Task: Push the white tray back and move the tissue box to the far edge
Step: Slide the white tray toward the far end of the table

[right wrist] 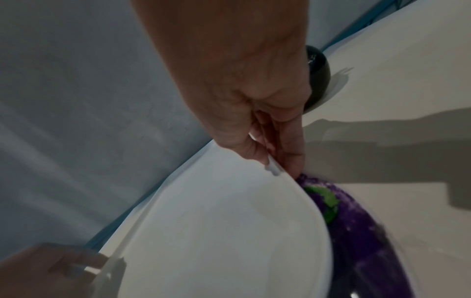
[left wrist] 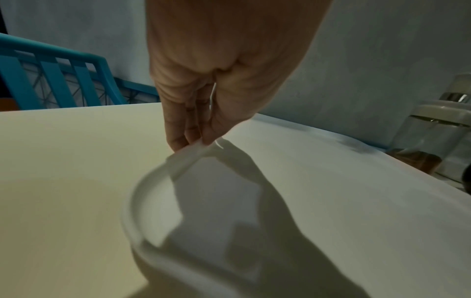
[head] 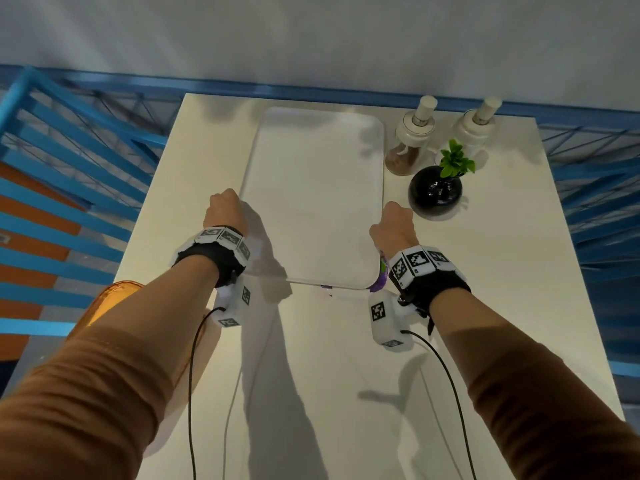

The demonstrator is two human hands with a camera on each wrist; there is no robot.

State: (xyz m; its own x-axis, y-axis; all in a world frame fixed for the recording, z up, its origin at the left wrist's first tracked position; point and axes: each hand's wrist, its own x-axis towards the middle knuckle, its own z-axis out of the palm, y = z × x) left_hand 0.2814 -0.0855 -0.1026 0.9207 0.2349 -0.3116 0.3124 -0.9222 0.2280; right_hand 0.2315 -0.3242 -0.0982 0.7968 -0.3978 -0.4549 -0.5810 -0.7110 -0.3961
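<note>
Two brown-sleeved forearms closest to camera, one marker-tagged wrist rig on each, one black cable trailing from each. Below them one white table (head: 485, 306), long side running away toward the wall. One white tray (head: 311, 202) lies lengthwise at the centre of the table, its far end near the far edge. Left hand (head: 225, 211) pinches the tray's left rim: fingers (left wrist: 178, 129) bunched together under the lip, thumb on the upper side, wrist view confirms. Right hand (head: 393, 226) pinches the right rim the same way, fingers (right wrist: 290, 149) pressed together on the outside, thumb inside the rim. One purple pack with a green patch (right wrist: 339, 209) lies just beside the tray's near right corner, partly under the rim and under the right wrist; cannot tell whether it is the tissue box. One orange object (head: 114, 296) under the left forearm, mostly hidden. One round black vase (head: 434, 192) with a green sprig, right of the tray, just beyond the right hand. Two pump bottles (head: 414, 133) behind the vase, near the far edge.
</note>
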